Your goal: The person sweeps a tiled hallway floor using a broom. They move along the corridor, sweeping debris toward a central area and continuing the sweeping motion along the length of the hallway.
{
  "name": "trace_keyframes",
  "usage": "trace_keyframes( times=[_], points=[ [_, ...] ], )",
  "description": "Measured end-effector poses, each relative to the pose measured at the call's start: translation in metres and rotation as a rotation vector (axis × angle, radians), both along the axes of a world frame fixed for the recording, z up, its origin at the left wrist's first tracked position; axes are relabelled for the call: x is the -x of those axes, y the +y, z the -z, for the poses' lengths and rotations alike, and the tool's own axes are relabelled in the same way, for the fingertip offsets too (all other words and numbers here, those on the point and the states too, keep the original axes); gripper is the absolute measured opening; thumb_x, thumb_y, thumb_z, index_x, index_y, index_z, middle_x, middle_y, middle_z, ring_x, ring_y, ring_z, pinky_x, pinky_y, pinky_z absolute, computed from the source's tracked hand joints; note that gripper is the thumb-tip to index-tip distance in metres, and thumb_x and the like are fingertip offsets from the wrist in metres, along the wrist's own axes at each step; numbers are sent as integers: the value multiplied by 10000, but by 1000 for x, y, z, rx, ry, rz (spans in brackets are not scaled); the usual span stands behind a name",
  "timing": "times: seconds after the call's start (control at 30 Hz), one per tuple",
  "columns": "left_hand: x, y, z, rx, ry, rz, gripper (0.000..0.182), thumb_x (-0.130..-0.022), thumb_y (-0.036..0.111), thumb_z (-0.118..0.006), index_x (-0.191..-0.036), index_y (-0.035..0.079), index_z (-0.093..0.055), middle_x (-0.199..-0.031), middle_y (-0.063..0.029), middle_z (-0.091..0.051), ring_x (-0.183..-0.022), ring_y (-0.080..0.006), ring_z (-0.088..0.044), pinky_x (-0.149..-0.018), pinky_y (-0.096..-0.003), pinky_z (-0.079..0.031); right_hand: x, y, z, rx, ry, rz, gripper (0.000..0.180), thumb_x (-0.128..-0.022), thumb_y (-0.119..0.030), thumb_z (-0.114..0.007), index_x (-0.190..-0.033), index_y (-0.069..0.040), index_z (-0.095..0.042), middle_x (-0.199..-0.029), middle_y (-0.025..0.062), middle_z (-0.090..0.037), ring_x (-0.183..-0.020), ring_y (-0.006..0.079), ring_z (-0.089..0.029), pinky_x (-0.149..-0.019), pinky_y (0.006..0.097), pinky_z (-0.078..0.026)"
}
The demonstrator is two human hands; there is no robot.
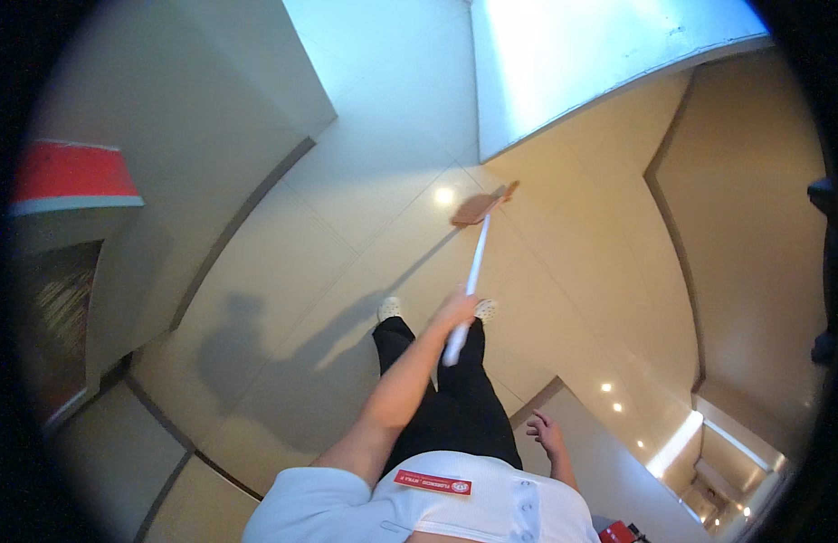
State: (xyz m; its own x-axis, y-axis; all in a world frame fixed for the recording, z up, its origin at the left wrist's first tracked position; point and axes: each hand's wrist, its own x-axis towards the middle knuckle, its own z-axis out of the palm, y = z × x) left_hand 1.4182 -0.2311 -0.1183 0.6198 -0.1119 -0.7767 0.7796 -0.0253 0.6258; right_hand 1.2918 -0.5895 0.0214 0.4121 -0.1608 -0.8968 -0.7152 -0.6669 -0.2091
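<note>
My left hand (456, 309) is wrapped around the long white handle (478, 258) of a floor tool that looks like a broom. The handle's near end sticks out below my fist, over my thigh. Its reddish-brown head (477, 209) is at the tiled floor (392, 231), beyond my feet; blur hides its exact make. My right hand (544, 432) hangs at my side with nothing in it, fingers apart. It appears near the corner of a pale grey wall or panel (589, 434), and I cannot tell whether they touch.
A white wall corner (490, 102) juts in ahead, past the tool's head. At left stands a grey wall (236, 102) with a dark skirting and a red-and-white panel (76, 173). A beige wall (745, 203) curves along the right. Pale clogs (389, 309) are on my feet.
</note>
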Motion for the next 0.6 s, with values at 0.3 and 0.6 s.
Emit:
trace_keyframes(
  times=[0.3,0.6],
  points=[
    [145,153,-71,-305,258,-614,299,-857,228,-437,-1099,55,-414,-500,-37,-459,-367,-124,-447,-317,-278,-369,-85,-36,52,-105,18,-39,378,-818,-141,-449,-1180,-34,-465,-887,122,-612,-680,166,-603,-568,254,-467],
    [40,98,138,-312,-41,-362,96,-666,109,-581,-725,37,-556,-616,-117,-567,-527,-218,-561,-459,-413,-459,-74,-112,22,-6,82,17,387,-829,-182,-420,-1196,-61,-454,-907,104,-614,-697,157,-600,-545,250,-430]
  ],
)
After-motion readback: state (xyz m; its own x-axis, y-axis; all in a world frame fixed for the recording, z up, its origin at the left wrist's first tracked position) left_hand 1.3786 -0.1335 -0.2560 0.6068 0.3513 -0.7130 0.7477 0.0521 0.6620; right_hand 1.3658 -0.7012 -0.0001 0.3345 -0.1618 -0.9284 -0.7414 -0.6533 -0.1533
